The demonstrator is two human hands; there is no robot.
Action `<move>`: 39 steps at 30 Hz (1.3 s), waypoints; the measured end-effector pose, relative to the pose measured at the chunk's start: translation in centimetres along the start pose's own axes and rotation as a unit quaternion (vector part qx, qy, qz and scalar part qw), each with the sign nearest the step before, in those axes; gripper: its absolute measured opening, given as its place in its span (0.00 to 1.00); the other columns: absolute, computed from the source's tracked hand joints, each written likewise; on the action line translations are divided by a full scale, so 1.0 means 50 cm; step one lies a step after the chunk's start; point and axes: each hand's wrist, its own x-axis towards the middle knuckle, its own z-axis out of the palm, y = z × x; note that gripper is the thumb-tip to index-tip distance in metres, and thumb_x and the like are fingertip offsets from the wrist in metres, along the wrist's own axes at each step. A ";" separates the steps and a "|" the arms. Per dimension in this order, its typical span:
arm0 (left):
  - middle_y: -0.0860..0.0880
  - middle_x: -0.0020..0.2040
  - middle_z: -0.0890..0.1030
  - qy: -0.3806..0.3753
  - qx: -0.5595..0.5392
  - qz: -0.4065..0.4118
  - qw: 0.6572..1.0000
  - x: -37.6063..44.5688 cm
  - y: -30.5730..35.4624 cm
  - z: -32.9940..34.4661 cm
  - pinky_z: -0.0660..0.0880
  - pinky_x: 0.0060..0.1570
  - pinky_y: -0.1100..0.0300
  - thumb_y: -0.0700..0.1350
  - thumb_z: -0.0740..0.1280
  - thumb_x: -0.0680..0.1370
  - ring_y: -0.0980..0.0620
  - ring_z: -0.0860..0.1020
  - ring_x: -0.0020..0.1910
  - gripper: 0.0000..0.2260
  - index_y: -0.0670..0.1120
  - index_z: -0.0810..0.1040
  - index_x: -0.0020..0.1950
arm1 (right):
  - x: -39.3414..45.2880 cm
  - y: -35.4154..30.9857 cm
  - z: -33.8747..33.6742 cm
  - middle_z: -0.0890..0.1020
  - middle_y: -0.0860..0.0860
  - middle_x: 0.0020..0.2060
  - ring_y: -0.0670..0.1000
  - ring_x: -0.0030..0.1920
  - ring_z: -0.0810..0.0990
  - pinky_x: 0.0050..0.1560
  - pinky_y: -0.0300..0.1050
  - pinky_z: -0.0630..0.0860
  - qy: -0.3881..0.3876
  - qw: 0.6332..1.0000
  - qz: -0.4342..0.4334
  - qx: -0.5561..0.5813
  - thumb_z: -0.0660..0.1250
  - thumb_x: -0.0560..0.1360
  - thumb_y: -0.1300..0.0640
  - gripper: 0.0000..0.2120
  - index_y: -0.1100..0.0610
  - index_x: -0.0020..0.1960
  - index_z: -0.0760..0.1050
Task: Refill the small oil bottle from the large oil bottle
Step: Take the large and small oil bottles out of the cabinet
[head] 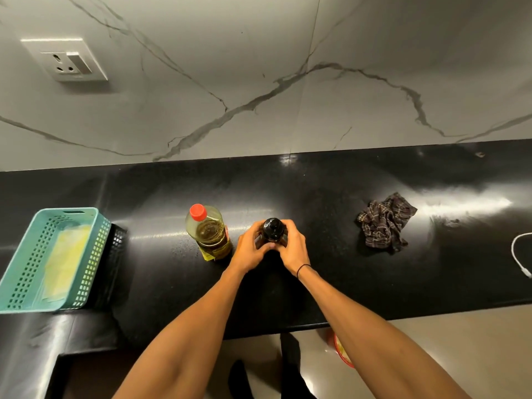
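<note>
The small oil bottle (272, 229) is dark with a black cap and stands upright on the black counter (331, 254) in the middle of the view. My left hand (250, 249) wraps its left side and my right hand (293, 247) wraps its right side, so most of its body is hidden. Just left of my left hand stands the large oil bottle (207, 230), clear plastic with yellow oil and a red cap (197, 212) screwed on. Nothing touches the large bottle.
A teal perforated basket (86, 272) holding yellow sheets sits at the counter's left end. A crumpled dark checked cloth (384, 223) lies to the right. A white cable (518, 254) curls at the right edge. A wall socket (67, 60) is on the marble backsplash.
</note>
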 end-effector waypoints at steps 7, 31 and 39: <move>0.44 0.76 0.75 0.003 0.017 -0.018 1.000 0.001 0.002 0.006 0.66 0.80 0.47 0.36 0.75 0.79 0.45 0.70 0.79 0.31 0.44 0.68 0.80 | 0.000 -0.001 0.002 0.78 0.53 0.66 0.50 0.69 0.76 0.71 0.52 0.74 -0.011 0.999 -0.007 -0.034 0.70 0.74 0.73 0.28 0.57 0.70 0.71; 0.49 0.58 0.84 0.233 -0.054 0.259 0.936 -0.178 0.288 -0.148 0.82 0.55 0.65 0.40 0.75 0.80 0.55 0.84 0.57 0.18 0.45 0.77 0.68 | -0.158 -0.295 -0.094 0.73 0.51 0.63 0.50 0.61 0.75 0.61 0.52 0.79 0.160 0.957 -0.222 -0.099 0.70 0.77 0.60 0.22 0.54 0.69 0.69; 0.51 0.53 0.85 0.320 -0.099 0.252 0.908 -0.338 0.329 -0.229 0.83 0.55 0.57 0.41 0.73 0.82 0.51 0.85 0.54 0.12 0.46 0.79 0.65 | -0.266 -0.398 -0.106 0.72 0.51 0.62 0.49 0.57 0.76 0.56 0.48 0.82 0.168 0.934 -0.305 -0.079 0.69 0.77 0.63 0.21 0.55 0.67 0.69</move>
